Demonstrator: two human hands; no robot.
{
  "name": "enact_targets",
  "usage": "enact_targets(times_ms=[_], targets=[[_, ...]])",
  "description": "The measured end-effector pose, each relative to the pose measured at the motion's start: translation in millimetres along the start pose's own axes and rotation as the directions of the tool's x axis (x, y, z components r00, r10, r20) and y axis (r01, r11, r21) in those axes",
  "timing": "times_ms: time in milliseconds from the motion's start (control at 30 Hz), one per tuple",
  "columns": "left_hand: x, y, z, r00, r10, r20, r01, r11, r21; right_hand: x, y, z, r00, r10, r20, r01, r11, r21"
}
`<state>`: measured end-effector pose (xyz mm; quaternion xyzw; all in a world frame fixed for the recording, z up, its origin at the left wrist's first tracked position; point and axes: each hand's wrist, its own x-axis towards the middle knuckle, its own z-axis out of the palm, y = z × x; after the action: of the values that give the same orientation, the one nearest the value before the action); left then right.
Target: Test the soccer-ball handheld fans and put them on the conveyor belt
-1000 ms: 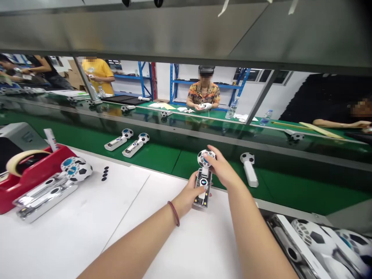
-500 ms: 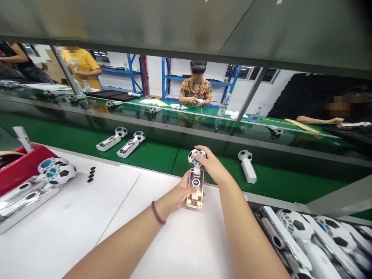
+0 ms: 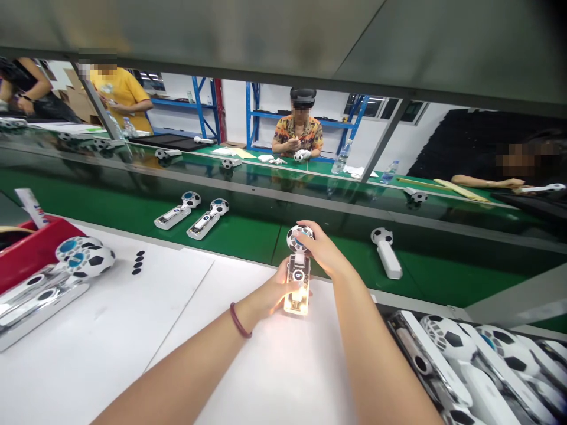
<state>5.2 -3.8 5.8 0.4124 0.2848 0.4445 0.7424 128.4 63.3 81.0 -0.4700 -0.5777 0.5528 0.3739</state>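
Note:
A device with a football-patterned round head and a clear-fronted handle (image 3: 298, 275) is held upright over the front of the white table (image 3: 177, 330). Its small round display is lit, and orange light glows at the handle's bottom end. My left hand (image 3: 280, 290) is wrapped round the handle, thumb on its front below the display. With its fingers closed on the ball head, my right hand (image 3: 315, 243) holds the top, thumb on the front. The fingers behind the device are partly hidden.
Two similar devices (image 3: 208, 219) and a white one (image 3: 387, 254) lie on the green belt (image 3: 252, 236). At left are a red bin (image 3: 39, 242), more devices (image 3: 84, 257) and black dots (image 3: 138, 262). A full tray stands at right (image 3: 387, 316). People sit and stand beyond.
Devices on the near green belt have shifted right, while those on the far strip have shifted left. The orange glow is brighter. Both my hands keep their hold.

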Motion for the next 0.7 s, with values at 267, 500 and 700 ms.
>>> enact_targets(times_ms=[267, 500, 700], targets=[[2, -2, -3.6, 1.0, 0.0, 0.017, 0.0, 1.0, -0.026, 6, 10, -3, 0.999, -0.037, 0.018, 0.038, 0.998, -0.052], [0, 1, -4.5, 0.998, -0.01, 0.059, 0.014, 0.997, -0.074, 10, 16, -5, 0.997, -0.069, 0.02, 0.071, 0.991, -0.111], [-1, 4, -6.4, 0.991, -0.005, 0.134, 0.016, 0.996, -0.082, 11, 18, -5, 0.997, -0.071, 0.027, 0.074, 0.991, -0.111]])
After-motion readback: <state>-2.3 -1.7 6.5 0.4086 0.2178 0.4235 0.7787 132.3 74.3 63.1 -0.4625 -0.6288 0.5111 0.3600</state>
